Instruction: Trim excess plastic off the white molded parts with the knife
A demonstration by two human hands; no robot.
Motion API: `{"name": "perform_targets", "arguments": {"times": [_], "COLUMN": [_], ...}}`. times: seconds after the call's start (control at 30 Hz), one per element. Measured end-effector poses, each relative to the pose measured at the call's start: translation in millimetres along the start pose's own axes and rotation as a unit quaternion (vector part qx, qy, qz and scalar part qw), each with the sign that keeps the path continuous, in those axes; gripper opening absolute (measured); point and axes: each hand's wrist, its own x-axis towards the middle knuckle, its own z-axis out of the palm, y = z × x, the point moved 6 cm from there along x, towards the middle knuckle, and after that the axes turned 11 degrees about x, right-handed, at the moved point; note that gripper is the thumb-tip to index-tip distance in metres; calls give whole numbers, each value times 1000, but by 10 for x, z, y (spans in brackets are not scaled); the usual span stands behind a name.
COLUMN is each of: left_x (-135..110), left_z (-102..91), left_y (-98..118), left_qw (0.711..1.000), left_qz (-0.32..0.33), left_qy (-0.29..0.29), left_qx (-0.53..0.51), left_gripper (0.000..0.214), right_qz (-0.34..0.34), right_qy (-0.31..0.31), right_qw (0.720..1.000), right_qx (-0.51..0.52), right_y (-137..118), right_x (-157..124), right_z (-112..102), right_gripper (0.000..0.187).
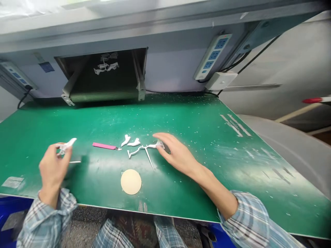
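My left hand point(53, 165) is closed on a white plastic part point(68, 144), pinched between thumb and fingers above the table; a thin white stem sticks out below it. My right hand point(178, 153) reaches to a branched white plastic sprue point(144, 148) lying on the table. Its thumb and fingers are apart around the white piece at the sprue's right end; contact is hard to make out. Two loose white plastic pieces, one point(126, 140) and another point(134, 142), lie just left of that. A pink-handled craft knife point(104, 146) rests between my hands.
A round cream disc point(131, 182) lies near the green table's point(181, 117) front edge. At the back, a conveyor belt point(103, 93) comes through an opening, carrying more white parts point(106, 67). Power strips, one point(213, 57) on the right, hang on the back panel.
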Motion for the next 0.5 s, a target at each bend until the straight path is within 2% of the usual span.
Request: {"name": "perform_targets", "arguments": {"times": [0.07,0.1,0.2,0.3,0.4,0.43,0.47,0.5], "left_x": [151,213,330,358,260,179,73,-49], "left_z": [69,88,136,75,-170,-255,-304,-294], "left_y": [-496,-631,-782,-769,-664,-566,-424,-208], "left_qw": [988,984,979,978,986,989,990,987], "left_qz": [-109,-120,-114,-111,-141,-142,-134,-100], "left_qy": [-87,-109,-161,-163,-68,-35,-28,-67], "left_qx": [67,69,57,65,63,28,-30,-105], "left_gripper": [37,35,27,28,29,29,32,35], "right_qz": [-4,-4,9,28,48,54,59,65], "right_qy": [-49,-69,-90,-71,-37,-30,-28,-35], "right_qw": [998,996,992,994,996,997,998,997], "right_qx": [-49,-64,-83,-79,-64,-48,-15,36], "right_y": [127,165,206,188,142,111,71,22], "right_x": [28,35,45,55,42,29,12,-9], "right_z": [83,128,208,186,113,102,110,140], "right_gripper": [45,46,35,22,21,22,23,23]}}
